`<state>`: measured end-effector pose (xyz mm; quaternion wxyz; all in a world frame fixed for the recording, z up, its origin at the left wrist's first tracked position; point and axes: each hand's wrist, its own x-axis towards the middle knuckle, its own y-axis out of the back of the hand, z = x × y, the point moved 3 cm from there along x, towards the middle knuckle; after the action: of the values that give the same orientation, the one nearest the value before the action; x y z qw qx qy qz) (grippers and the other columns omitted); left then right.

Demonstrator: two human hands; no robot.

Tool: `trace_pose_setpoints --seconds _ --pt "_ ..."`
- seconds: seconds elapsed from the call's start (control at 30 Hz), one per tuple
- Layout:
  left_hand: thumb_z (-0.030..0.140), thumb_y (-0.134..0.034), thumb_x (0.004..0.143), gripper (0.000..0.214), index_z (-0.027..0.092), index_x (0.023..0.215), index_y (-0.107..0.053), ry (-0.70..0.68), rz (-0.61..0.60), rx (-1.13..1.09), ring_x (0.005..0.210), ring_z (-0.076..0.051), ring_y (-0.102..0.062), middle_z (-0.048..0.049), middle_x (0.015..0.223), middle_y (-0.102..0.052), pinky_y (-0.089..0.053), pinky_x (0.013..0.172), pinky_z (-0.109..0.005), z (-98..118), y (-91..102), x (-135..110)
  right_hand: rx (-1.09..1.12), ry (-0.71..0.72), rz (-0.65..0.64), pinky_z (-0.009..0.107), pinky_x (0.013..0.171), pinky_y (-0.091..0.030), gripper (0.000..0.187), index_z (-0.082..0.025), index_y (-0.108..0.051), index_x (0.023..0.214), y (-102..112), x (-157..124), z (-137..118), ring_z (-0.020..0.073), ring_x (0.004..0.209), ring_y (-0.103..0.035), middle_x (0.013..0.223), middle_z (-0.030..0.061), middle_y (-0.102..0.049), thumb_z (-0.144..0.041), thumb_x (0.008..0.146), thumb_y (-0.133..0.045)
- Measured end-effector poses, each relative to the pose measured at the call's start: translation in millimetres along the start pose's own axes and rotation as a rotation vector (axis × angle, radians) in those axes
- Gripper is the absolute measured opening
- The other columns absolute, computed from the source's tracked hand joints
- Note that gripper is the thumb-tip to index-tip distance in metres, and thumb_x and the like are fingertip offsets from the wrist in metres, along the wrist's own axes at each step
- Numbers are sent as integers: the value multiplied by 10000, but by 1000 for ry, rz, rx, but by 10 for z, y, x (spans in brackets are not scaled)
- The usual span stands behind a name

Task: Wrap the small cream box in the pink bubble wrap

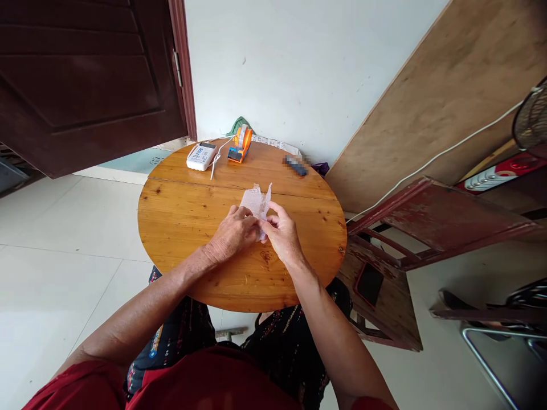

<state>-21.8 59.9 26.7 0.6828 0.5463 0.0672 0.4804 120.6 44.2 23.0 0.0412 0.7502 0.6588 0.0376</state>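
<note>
Whitish, crumpled, thin sheeting (252,199) is being pinched by the fingers of the left hand (233,232) and right hand (282,234).

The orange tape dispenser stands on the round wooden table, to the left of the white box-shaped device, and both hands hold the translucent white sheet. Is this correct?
Not left: the head view shows the orange tape dispenser to the right of the white device on the table. The left hand and right hand do hold the sheet.
</note>
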Motion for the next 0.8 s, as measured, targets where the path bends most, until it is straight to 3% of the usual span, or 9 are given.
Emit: trace_pose_setpoints --seconds 0.2,0.3,0.43,0.57,0.8 --pt "186 -621 867 116 148 927 -713 72 57 -133 960 -245 -563 -122 1064 -661 -491 911 -418 -11 -34 -24 -103 -4 -82 218 413 -487 745 -160 -418 1461 4 -23 -46 116 507 -573 738 -37 -652 -360 780 -645" --pt "196 -623 848 206 138 1035 -687 112 99 -264 978 -244 -575 -116 1067 -662 -502 913 -423 -18 -4 -76 -157 27 -182 220 455 -497 722 -185 -369 1504 14 -36 -38 112 555 -590 877 4 -685 -260 811 -559" --pt "145 -603 787 370 156 1155 -630 272 138 -488 920 -201 -606 -83 1090 -655 -542 795 -342 -50 24 -137 -347 176 -235 238 572 -510 795 -258 -359 1520 1 -31 -47 100 610 -571 1064 28 -685 -118 762 -557" --pt "225 -646 808 273 176 1076 -654 321 204 -520 886 -187 -609 -67 1047 -629 -544 779 -326 -42 13 -119 -535 314 -269 278 713 -511 834 -258 -326 1550 -37 -10 -116 138 718 -610 1121 53 -696 -70 774 -568" --pt "124 -640 784 261 186 1036 -666 351 203 -423 854 -169 -591 -52 999 -620 -543 795 -319 -97 -106 -83 -444 282 -359 234 571 -457 898 -264 -276 1566 -5 -11 -149 64 520 -472 1134 42 -695 -61 731 -538"
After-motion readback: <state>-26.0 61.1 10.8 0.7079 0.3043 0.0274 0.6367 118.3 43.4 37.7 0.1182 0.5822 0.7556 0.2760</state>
